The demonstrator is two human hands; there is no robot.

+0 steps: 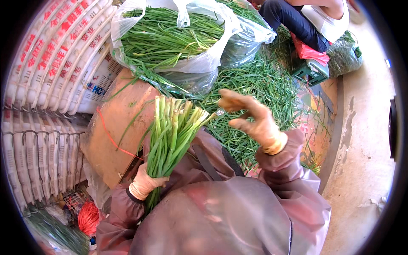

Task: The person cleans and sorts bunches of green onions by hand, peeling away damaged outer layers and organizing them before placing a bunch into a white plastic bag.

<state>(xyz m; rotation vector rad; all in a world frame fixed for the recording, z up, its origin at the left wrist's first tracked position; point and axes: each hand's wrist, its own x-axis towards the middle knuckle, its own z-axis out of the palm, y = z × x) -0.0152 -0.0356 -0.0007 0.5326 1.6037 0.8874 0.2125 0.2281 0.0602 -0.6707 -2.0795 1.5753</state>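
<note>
My left hand, in a pale glove, is wrapped round a bunch of garlic chives. The cut, whitish stem ends point up and away from me; the leaves hang down past my wrist against the brown apron. To the right of the stem ends, my right hand is raised in a stained glove. Its thumb and fingers are apart with nothing between them. Below and beyond that hand, loose chive leaves cover the ground.
A board with a red string across it lies left. Beyond stands a clear plastic bag full of chives. White crates are stacked at left, near a red string bundle. A person sits at far right by a green crate.
</note>
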